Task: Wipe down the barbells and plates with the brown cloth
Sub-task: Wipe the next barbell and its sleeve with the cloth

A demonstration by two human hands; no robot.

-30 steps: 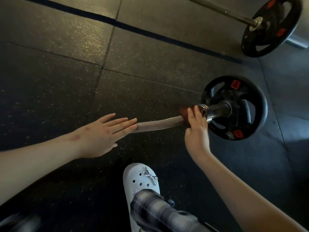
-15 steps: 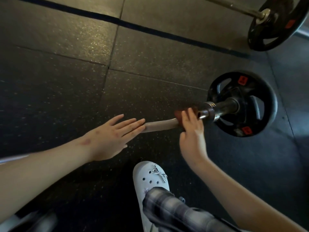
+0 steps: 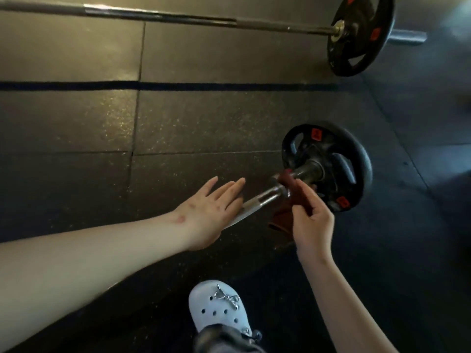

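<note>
A short steel barbell [image 3: 257, 203] lies on the dark rubber floor with a black plate [image 3: 356, 164] bearing red labels on its right end. My right hand [image 3: 312, 221] pinches the brown cloth [image 3: 288, 200], which drapes over the bar by its collar, just left of the plate. Flat on the bar's left part rests my left hand [image 3: 211, 207], fingers straight. A second, longer barbell [image 3: 163, 15] crosses the top, carrying its own black plate [image 3: 359, 36].
The floor is speckled rubber tiles [image 3: 204, 123] with seams and a dark stripe [image 3: 163, 86]. My white clog [image 3: 219, 307] and a plaid trouser leg [image 3: 224, 340] sit at the bottom centre, close below the near bar.
My right hand has lifted off the bar and now pinches the cloth by the collar instead of wrapping it. The view has swung, bringing the far barbell into sight. The left hand stays on the bar.
</note>
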